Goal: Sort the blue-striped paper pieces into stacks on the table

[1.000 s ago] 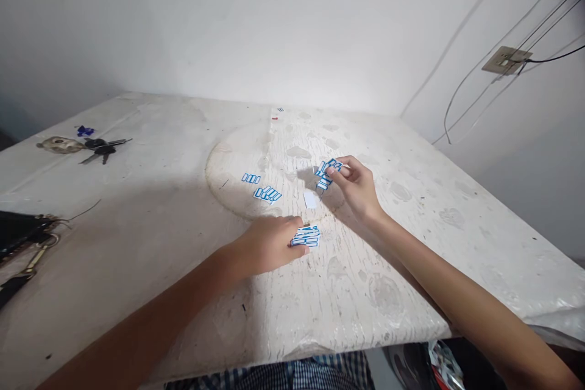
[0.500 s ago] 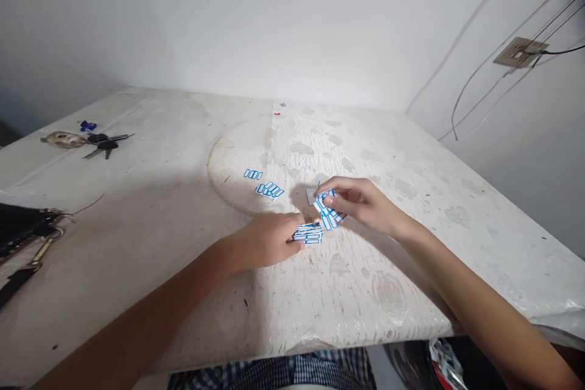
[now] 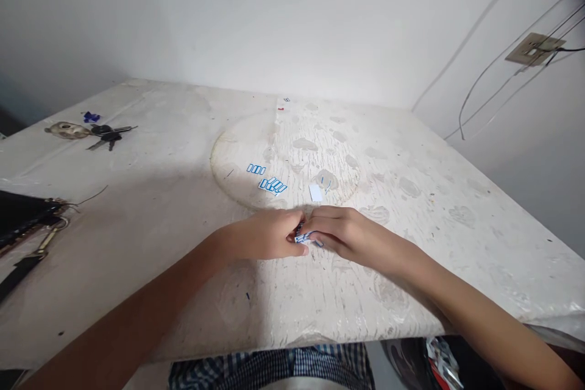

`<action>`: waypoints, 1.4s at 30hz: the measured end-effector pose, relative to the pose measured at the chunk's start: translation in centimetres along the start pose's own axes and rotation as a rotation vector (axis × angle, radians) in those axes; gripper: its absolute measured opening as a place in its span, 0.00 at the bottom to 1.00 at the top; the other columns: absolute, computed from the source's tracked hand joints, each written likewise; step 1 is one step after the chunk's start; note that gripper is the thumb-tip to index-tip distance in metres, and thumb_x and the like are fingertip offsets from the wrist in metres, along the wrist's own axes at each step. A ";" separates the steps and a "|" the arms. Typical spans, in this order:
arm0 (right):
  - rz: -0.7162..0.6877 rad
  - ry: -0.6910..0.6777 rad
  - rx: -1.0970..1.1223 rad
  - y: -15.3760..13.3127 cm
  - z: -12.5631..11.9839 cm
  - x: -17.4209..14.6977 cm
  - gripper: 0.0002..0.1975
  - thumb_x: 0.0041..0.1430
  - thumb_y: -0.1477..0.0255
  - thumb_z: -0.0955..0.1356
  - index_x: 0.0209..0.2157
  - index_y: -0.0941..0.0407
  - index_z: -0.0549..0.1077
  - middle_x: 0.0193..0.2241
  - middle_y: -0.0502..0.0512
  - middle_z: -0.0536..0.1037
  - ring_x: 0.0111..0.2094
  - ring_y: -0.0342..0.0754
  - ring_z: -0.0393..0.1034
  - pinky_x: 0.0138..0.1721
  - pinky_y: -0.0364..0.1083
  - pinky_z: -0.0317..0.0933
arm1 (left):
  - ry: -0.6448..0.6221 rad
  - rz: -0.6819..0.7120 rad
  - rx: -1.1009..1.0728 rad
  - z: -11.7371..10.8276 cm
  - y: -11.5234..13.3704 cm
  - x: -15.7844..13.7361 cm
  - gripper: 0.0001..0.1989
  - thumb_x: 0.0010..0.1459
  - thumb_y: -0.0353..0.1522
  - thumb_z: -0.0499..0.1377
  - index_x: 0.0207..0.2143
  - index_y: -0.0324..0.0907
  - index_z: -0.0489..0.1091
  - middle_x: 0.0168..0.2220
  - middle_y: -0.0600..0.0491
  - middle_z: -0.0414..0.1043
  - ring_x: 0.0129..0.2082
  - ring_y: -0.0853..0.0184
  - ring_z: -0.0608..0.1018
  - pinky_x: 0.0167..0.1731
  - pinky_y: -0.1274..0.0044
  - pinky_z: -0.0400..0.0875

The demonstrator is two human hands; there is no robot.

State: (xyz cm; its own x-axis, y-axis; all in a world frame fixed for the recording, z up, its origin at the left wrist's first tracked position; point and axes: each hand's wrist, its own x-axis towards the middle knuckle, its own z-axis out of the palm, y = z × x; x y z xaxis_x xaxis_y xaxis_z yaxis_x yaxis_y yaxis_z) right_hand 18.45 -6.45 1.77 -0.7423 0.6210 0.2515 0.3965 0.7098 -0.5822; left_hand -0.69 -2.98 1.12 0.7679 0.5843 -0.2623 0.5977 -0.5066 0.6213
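Near the table's front middle, my left hand point(image 3: 269, 233) is closed around a stack of small blue-and-white paper cards point(image 3: 303, 237). My right hand point(image 3: 342, 228) meets it from the right, its fingers closed on cards at the same stack. The fingers cover most of the stack, so where one hand's cards end and the other's begin is hidden. Just beyond the hands lies a plain white card point(image 3: 315, 193). Left of that, a small overlapping pile of blue-edged cards point(image 3: 273, 186) rests on the table, with a row of narrow blue-edged pieces point(image 3: 256, 169) behind it.
A bunch of keys point(image 3: 108, 134) with a metal fob lies far left, beside a small blue object point(image 3: 91, 117). A black bag point(image 3: 22, 219) with a clasp sits at the left edge. Plastic covers the table point(image 3: 183, 317); wires hang from a wall socket point(image 3: 534, 49).
My right hand has moved down and left, bringing its fanned cards to the stack in my left hand. The plain white card is now uncovered on the table. The view has shifted slightly.
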 end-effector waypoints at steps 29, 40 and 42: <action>0.212 -0.049 -0.110 0.4 -1.5 -0.3 0.08 0.58 0.81 0.60 0.34 0.58 0.69 0.32 0.53 0.69 0.30 0.41 0.63 0.31 0.43 0.58 | 0.082 0.021 0.101 0.7 -0.3 0.3 0.09 0.57 0.34 0.46 0.25 0.42 0.50 0.20 0.59 0.56 0.19 0.74 0.59 0.19 0.77 0.49; 0.223 -0.025 -0.034 0.3 -1.5 -0.1 0.10 0.55 0.84 0.61 0.35 0.58 0.70 0.31 0.52 0.71 0.29 0.39 0.63 0.30 0.41 0.56 | 0.096 0.034 0.132 1.0 -0.7 0.4 0.08 0.55 0.32 0.47 0.25 0.42 0.49 0.19 0.59 0.56 0.18 0.74 0.59 0.19 0.77 0.48; 0.265 -0.019 -0.053 0.2 -1.3 0.0 0.06 0.55 0.82 0.62 0.31 0.59 0.68 0.29 0.50 0.69 0.26 0.38 0.60 0.28 0.41 0.54 | 0.096 0.035 0.138 1.1 -0.8 0.4 0.08 0.56 0.32 0.47 0.25 0.42 0.50 0.20 0.59 0.56 0.18 0.74 0.59 0.19 0.77 0.48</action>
State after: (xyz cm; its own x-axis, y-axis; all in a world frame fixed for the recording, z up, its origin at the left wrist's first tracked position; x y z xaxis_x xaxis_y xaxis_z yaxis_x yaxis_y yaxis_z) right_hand 19.23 -5.92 2.69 -0.6190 0.7812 0.0811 0.6056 0.5405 -0.5841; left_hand -0.56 -3.02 -0.26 0.7676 0.6189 -0.1665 0.6017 -0.6064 0.5198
